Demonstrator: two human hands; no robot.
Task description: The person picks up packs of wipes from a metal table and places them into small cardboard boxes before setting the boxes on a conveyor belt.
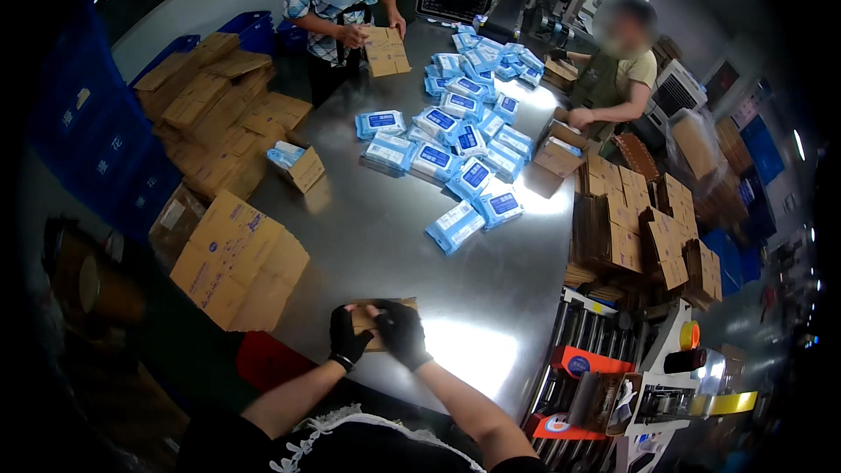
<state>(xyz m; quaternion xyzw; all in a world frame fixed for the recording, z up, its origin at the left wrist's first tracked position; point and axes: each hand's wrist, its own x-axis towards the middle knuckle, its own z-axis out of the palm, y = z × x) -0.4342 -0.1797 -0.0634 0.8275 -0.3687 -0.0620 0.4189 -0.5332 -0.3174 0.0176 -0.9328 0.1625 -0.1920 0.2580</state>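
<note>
Close to the table's near edge, a small brown cardboard carton lies between my hands, partly covered by them. My left hand, in a black glove with bare fingertips, is closed on its left side. Gloved the same way, my right hand lies over the right part, its thumb pointing toward the left one. Whether the carton is flat or standing open is hidden. Beyond my hands, many blue-and-white wipes packs are heaped on the metal table.
Left of my hands, a large opened cardboard box overhangs the table edge; a small carton with packs stands beyond it. Two co-workers handle cartons at the far side. Stacked flat cartons and a roller machine are at right.
</note>
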